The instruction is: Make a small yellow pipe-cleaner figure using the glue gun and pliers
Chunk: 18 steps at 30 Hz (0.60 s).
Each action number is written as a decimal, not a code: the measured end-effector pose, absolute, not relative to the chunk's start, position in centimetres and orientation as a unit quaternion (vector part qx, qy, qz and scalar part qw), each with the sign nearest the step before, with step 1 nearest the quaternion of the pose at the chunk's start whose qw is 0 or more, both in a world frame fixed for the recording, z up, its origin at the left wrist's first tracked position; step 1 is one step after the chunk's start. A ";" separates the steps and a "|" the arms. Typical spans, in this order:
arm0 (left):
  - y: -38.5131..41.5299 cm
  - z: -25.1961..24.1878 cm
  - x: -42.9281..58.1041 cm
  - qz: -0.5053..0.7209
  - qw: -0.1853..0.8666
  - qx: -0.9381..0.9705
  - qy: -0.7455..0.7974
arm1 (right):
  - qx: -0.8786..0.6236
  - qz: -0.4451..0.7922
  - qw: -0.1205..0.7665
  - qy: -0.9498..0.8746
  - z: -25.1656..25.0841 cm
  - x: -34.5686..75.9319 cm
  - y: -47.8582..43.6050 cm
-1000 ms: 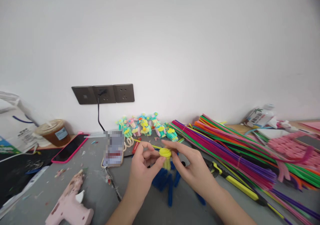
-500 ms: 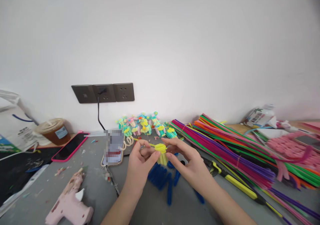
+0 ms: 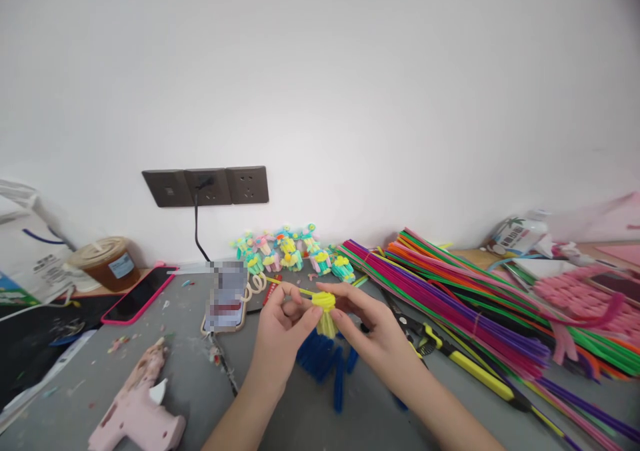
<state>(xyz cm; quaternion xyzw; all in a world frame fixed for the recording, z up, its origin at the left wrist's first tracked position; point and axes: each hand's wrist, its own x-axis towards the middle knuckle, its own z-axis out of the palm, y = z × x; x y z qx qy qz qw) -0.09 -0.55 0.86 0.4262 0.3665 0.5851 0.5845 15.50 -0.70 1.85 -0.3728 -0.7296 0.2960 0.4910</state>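
Note:
A small yellow pipe-cleaner piece, wound at the top with strands fanning down, is between my two hands above the grey table. My left hand pinches its left side, and a yellow pipe-cleaner end runs out leftward past those fingers. On the other side, my right hand has thumb and fingertips closed on the piece. Several dark blue pipe-cleaner lengths lie on the table below, partly covered by my right hand. Yellow-and-black pliers lie to the right of that hand.
Small pastel pipe-cleaner figures stand along the wall. Bundles of coloured pipe cleaners spread across the right. On the left are a pink glue gun, a phone, a pink-edged phone and a drink cup.
My right fingers have come in closer around the top of the yellow piece, which has shifted slightly right and down. My left hand keeps its pinch.

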 end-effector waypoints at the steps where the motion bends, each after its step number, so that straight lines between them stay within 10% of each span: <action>1: -0.5 0.9 -0.1 0.586 0.584 0.427 0.365 | -0.373 0.297 0.490 -0.730 1.8 15.5 -0.7; 18: -0.1 0.7 -0.2 0.594 0.532 0.450 0.401 | -0.366 0.418 0.480 -0.679 0.8 15.1 -0.2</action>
